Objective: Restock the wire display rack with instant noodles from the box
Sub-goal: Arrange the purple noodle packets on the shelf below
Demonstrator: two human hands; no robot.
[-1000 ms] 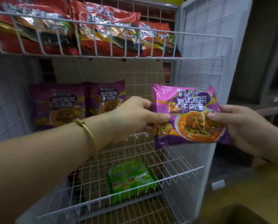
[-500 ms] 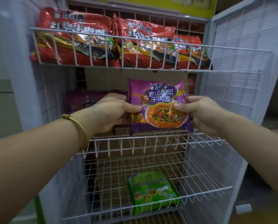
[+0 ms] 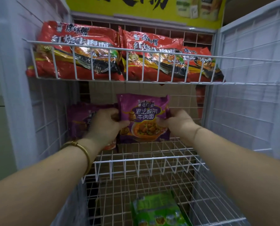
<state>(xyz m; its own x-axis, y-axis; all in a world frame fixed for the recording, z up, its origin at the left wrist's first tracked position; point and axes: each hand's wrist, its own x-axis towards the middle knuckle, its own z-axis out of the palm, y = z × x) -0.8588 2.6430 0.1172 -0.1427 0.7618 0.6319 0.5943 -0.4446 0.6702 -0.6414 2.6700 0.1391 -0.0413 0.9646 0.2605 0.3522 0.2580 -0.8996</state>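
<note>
The purple packet (image 3: pixel 144 118) is moving farther onto the middle shelf (image 3: pixel 145 159), with the left hand (image 3: pixel 106 124) and right hand (image 3: pixel 179 123) pinching its sides; let go upright, it is probably risking toppling nearward.

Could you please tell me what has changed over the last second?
The purple packet was carried leftwards from the rack's right side into the middle shelf, beside the stocked purple packets. The left hand and right hand keep gripping its sides. The red packets above and the green packet below stayed put.
</note>
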